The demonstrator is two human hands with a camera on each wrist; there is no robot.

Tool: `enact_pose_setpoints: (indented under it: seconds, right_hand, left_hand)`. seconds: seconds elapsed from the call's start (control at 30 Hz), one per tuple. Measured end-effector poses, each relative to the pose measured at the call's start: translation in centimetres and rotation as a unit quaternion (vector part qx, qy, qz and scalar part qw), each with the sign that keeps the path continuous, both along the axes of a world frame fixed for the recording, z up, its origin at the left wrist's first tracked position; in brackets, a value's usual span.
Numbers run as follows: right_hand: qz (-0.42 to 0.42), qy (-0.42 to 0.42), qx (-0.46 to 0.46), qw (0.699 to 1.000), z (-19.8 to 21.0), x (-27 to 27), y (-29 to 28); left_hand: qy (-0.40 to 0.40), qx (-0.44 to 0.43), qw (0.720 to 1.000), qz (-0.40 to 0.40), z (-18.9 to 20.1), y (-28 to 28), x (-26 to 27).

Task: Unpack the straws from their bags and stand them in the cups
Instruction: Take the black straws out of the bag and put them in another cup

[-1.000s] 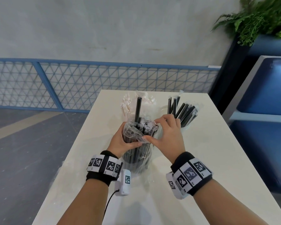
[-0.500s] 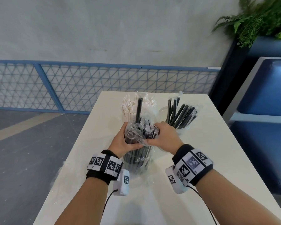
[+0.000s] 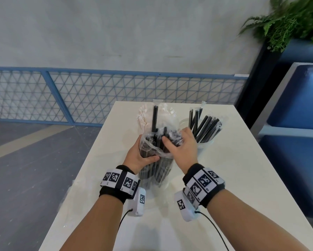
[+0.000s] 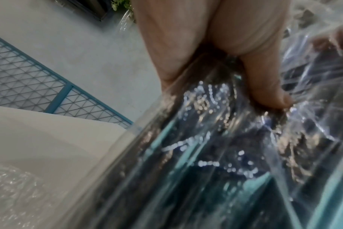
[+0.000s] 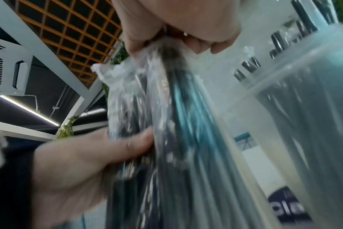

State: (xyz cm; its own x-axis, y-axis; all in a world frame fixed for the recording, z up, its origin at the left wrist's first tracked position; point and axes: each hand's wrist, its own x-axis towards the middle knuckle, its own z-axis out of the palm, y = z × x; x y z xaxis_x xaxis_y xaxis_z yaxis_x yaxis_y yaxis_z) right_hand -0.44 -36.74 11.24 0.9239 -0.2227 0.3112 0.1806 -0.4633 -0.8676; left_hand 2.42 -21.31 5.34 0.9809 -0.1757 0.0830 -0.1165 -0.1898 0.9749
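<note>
A clear plastic bag of black straws (image 3: pixel 157 171) stands upright on the white table (image 3: pixel 233 178). My left hand (image 3: pixel 148 156) grips the bag's upper left side, its thumb (image 4: pixel 264 86) pressing the film. My right hand (image 3: pixel 172 142) reaches over the bag's open mouth, its fingers (image 5: pixel 176 31) curled round the tops of the straws (image 5: pixel 166 93). One black straw (image 3: pixel 154 116) sticks up above the rest. A clear cup (image 3: pixel 204 147) right of the bag holds wrapped black straws (image 3: pixel 206 127). In the right wrist view the left hand (image 5: pixel 78 162) holds the bag and the cup (image 5: pixel 313 124) is close by.
White paper-wrapped straws (image 3: pixel 144 116) stand behind the bag. Crumpled clear film (image 3: pixel 70 192) lies at the table's left edge. A blue mesh fence (image 3: pixel 79 98) runs beyond the table, and a blue bench (image 3: pixel 296 109) and a plant (image 3: pixel 287 20) are to the right.
My right hand has gone from pinching the bag's rim to reaching over its mouth and closing on the straw tops. The left hand keeps its grip on the bag.
</note>
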Motion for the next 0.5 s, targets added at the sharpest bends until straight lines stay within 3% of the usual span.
enact_pose_setpoints:
  seconds: [0.17,0.3,0.5]
  right_hand:
    - [0.032,-0.029,0.083,0.996,3.9,0.2,-1.7]
    - [0.099,-0.023,0.158,0.982,3.7,-0.2,-1.4]
    - [0.007,-0.002,0.189,0.982,1.1,-0.5,0.0]
  left_hand:
    - [-0.006,0.014,1.000,0.016,-0.5,0.0,0.2]
    - [-0.014,0.017,1.000,0.018,-0.5,-0.2,0.2]
    - [-0.027,0.049,0.998,-0.005,-0.3,-0.8,0.1]
